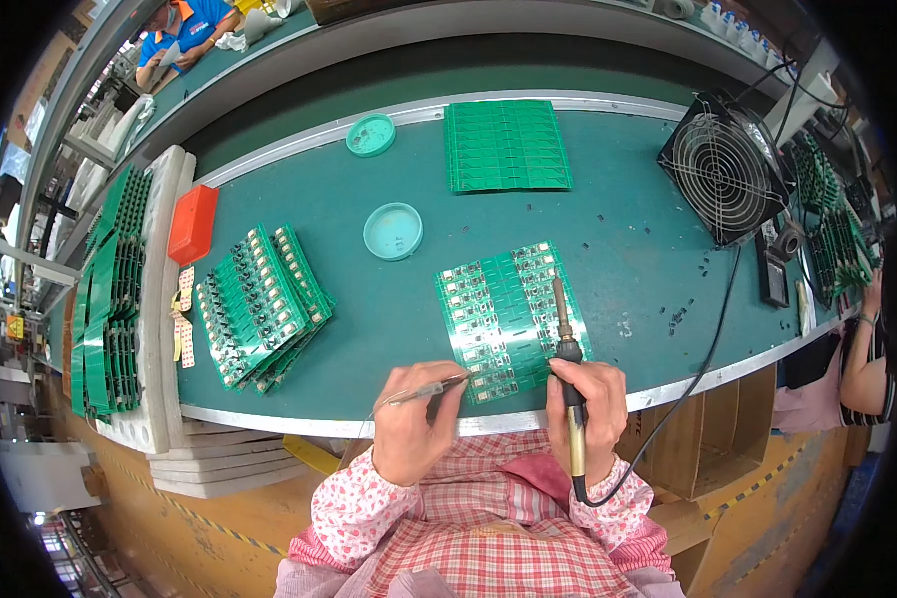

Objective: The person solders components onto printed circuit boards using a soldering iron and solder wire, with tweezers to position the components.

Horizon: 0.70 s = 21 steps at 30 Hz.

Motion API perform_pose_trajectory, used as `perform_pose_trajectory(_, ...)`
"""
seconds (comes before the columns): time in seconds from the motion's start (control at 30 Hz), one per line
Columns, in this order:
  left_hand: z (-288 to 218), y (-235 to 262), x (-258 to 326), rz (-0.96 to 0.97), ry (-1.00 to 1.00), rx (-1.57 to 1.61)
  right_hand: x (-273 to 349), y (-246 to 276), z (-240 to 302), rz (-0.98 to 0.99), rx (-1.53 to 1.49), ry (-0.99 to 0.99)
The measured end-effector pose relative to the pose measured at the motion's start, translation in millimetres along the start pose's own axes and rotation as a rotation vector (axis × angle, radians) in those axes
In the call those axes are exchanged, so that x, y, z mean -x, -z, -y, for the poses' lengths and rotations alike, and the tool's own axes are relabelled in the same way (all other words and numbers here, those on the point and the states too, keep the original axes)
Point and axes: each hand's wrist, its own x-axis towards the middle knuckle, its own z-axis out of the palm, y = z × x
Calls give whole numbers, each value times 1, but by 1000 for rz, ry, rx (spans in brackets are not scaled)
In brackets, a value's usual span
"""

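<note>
A green circuit board panel (513, 317) with rows of small components lies flat before me, near the table's front edge. My left hand (414, 419) is closed on slim metal tweezers (424, 392), whose tips reach the panel's lower left corner. In my right hand (593, 404) is a soldering iron (569, 351), held like a pen. Its tip points away from me, over the right part of the panel; whether it touches cannot be told. From the iron's rear end a black cord (703, 374) loops up to the right.
Populated boards (259, 314) are stacked at left beside a red box (192, 224); more stand in a white foam rack (159, 299). Behind lie bare panels (508, 147) and two turquoise dishes (393, 231) (371, 136). A black fan (723, 169) stands right, near scattered black parts (678, 317).
</note>
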Motion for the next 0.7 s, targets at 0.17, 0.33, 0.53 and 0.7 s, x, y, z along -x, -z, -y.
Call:
perform_pose_trajectory(0.17, 0, -1, 0, -3, -15, -6, -1, 0, 0, -1, -3, 14)
perform_pose_trajectory(0.33, 0, -2, 0, -11, -28, -14, -1, 0, 1, -2, 1, 20)
perform_pose_trajectory(0.53, -2, -2, 0, -17, -36, -27, -1, 1, 1, 3, -17, 10)
perform_pose_trajectory(0.7, -1, -4, 0, -33, -63, -34, 10, 15, 5, -4, -218, -149)
